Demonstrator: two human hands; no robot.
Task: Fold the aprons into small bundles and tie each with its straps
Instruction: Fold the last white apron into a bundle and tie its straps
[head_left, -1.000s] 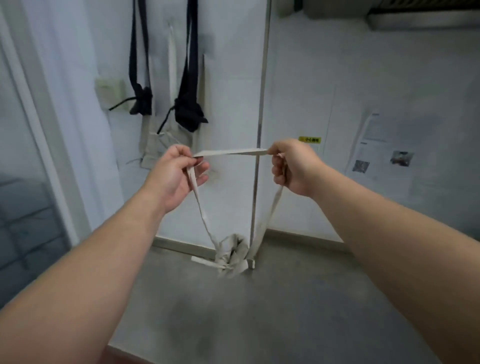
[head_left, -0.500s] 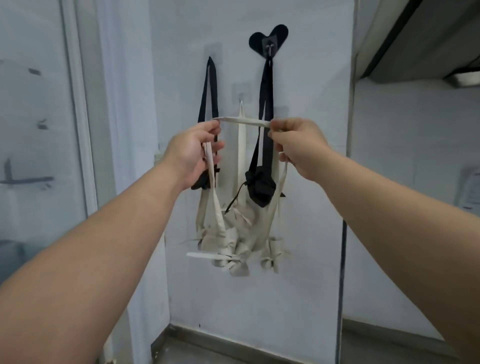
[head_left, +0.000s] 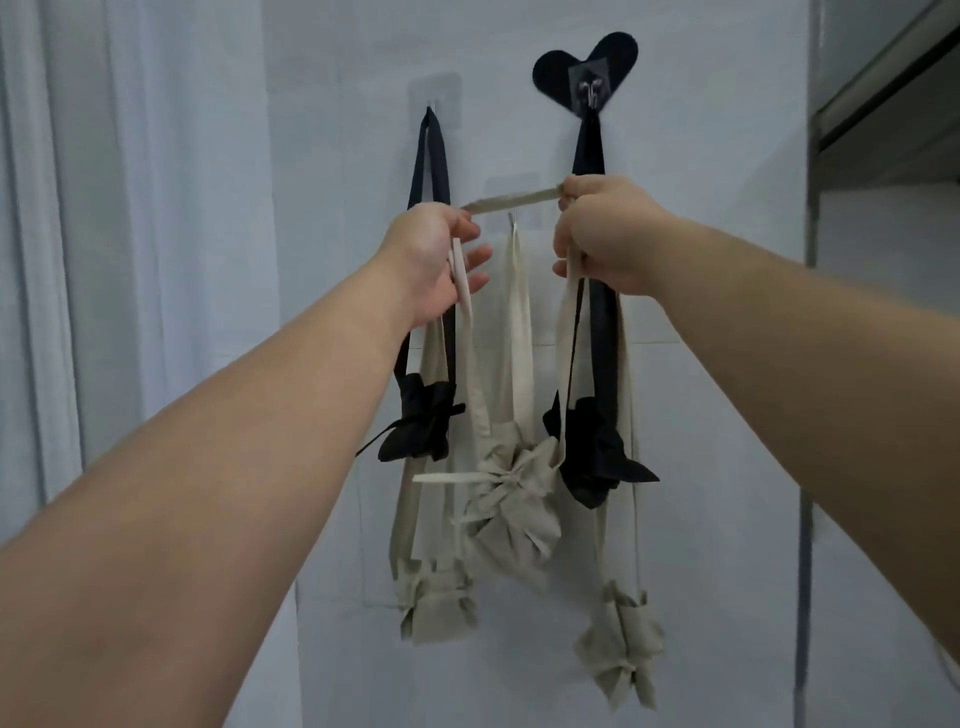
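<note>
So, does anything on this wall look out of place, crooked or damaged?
Nothing looks damaged or spilled. The only untidy detail: on the beige bundle hanging from the strap held by the left hand and right hand, one loose strap end sticks out sideways. The left black bundle trails a thin end too.

A: Obstacles around the middle hook (head_left: 512, 218)?
B: Hung beige loop (head_left: 519, 312) at 6 o'clock. Smaller black bundle (head_left: 421, 428) at 7, larger black bundle (head_left: 592, 457) at 5. Taut beige strap (head_left: 511, 200) crosses in front.
A: Free room?
B: Bare wall (head_left: 498, 119) at 12 o'clock.
</note>
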